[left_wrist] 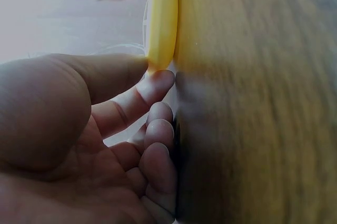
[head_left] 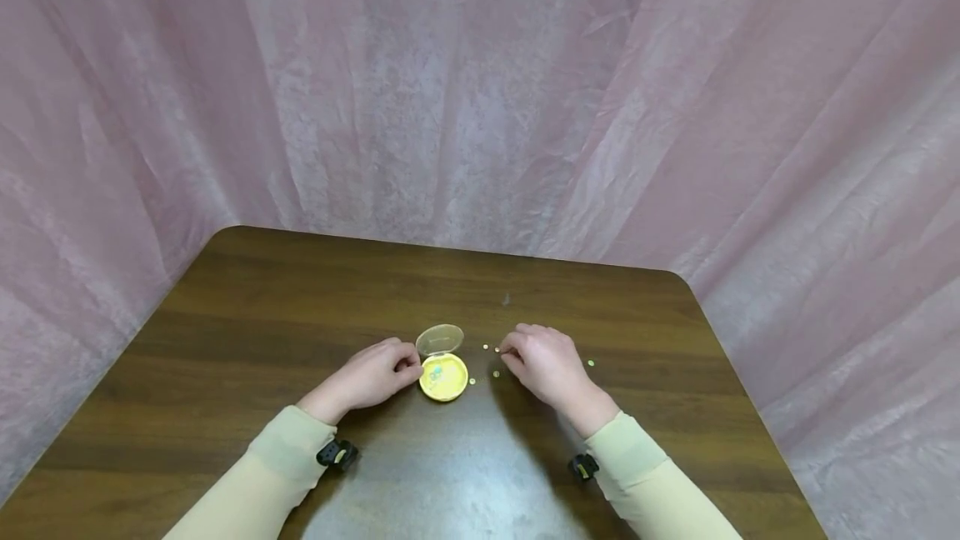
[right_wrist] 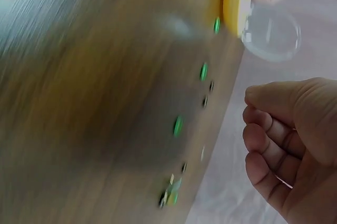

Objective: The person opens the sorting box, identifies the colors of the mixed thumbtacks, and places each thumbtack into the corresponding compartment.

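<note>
A shallow round yellow case (head_left: 444, 391) lies on the table with its hinged clear lid (head_left: 440, 340) raised; a few pale blue-green bits show inside. My left hand (head_left: 377, 372) is at the case's left side. The thumb and forefinger pinch the rim in the left wrist view, the other fingers curled by the tabletop. My right hand (head_left: 546, 363) hovers to the right of the case, above small loose pieces. Its thumb and forefinger tips meet and the other fingers curl; nothing shows between them. Small green pieces (right_wrist: 204, 71) lie scattered below it.
The brown wooden table (head_left: 300, 290) has rounded far corners, with a pink curtain (head_left: 450, 107) hanging behind it. One loose piece (head_left: 591, 362) lies to the right of my right hand, another (head_left: 472, 381) close beside the case. Black wrist cameras (head_left: 337, 454) sit at both cuffs.
</note>
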